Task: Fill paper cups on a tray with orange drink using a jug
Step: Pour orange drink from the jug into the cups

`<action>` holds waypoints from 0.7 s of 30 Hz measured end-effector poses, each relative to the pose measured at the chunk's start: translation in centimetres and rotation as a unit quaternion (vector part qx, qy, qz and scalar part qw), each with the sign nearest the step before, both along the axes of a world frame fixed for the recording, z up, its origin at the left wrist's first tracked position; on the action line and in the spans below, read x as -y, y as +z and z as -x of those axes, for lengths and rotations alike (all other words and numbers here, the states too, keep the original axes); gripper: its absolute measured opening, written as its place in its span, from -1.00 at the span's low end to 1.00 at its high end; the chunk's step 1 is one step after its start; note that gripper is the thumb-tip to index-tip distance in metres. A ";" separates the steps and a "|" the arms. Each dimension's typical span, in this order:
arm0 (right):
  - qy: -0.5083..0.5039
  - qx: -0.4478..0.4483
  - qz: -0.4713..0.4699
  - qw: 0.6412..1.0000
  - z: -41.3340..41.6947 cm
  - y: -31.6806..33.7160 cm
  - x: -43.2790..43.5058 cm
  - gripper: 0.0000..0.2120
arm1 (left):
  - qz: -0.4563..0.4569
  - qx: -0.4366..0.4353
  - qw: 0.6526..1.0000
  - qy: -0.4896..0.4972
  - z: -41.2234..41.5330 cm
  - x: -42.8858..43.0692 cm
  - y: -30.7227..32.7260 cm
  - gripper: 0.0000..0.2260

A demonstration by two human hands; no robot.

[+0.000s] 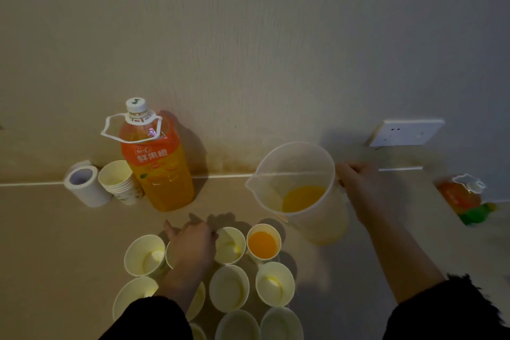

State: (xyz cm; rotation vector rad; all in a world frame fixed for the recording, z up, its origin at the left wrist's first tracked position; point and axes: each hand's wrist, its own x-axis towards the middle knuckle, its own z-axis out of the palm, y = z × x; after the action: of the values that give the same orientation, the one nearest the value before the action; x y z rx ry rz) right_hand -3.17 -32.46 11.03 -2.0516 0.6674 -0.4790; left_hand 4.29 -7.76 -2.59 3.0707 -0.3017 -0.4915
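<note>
- Right hand (356, 182) has its fingers wrapped round the handle of the clear plastic measuring jug (298, 190). The jug sits just right of the cups with its spout pointing left and a bit of orange drink (302, 198) pooled in the bottom. Honestly can't tell if it's lifted or resting on the beige countertop (55, 229).
- Left hand (190, 246) is draped over a back-row white paper cup (169, 254), fingers bent. Can't tell if it's actually gripping it.
- One filled paper cup (263, 243) at the back right, nearest the jug. The empty paper cups (229, 287) clustered around it look dry.
- By the wall: big capped bottle of orange drink (157, 168), upright, with a stack of spare paper cups (117, 179) touching it and a white tape roll (82, 182) just left of that.
- Far right, a second orange bottle (461, 196), blurry.
</note>
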 end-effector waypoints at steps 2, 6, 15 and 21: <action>0.006 -0.003 0.004 1.000 0.0 -0.2 0.0 -0.82 | 0.001 0.008 1.000 0.004 0.2 0.0 0.2 -0.77; 0.017 0.012 -0.021 1.000 -0.6 -1.1 0.0 -0.85 | 0.001 0.027 1.000 0.006 0.3 -0.1 0.7 -0.77; 0.029 0.018 -0.029 0.999 -0.9 -2.1 0.4 -0.81 | 0.058 0.049 0.997 0.004 0.6 -0.5 0.6 -0.74; 0.070 0.014 0.003 0.997 -1.2 -2.0 -0.5 -0.79 | 0.203 0.124 0.969 0.060 0.9 -1.7 1.7 -0.78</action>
State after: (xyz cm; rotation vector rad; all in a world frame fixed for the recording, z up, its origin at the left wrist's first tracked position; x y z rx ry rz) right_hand -1.92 -32.01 9.01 -2.0777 0.5016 -0.4269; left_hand 3.41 -6.08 -0.90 2.7220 -0.1880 -0.0282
